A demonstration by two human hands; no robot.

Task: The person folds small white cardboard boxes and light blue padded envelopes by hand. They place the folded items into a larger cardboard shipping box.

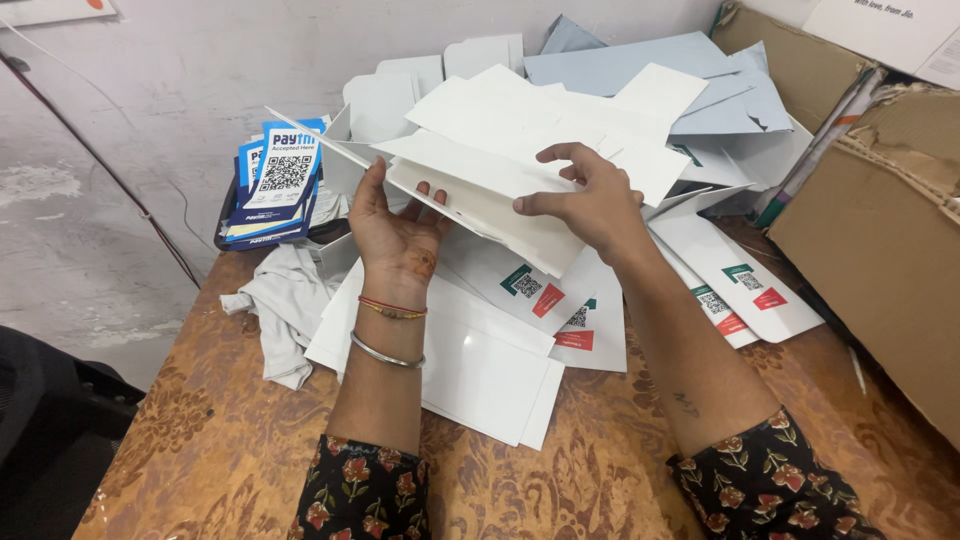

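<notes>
My left hand (397, 228) and right hand (590, 205) both grip a white card sheet (480, 185), lifted between them. Below my hands lie flat white card sheets (480, 370) on the wooden table (230, 440); blue code stands (280, 185) sit just beyond my left hand.

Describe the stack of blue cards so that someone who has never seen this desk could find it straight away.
Start at the brown patterned table and follow its far left edge towards the grey wall. There, left of the left hand and the white folded card held by both hands, stands the stack of blue cards. It alone is blue-bordered with a large square code panel; the surrounding sheets are white or pale grey.
</notes>
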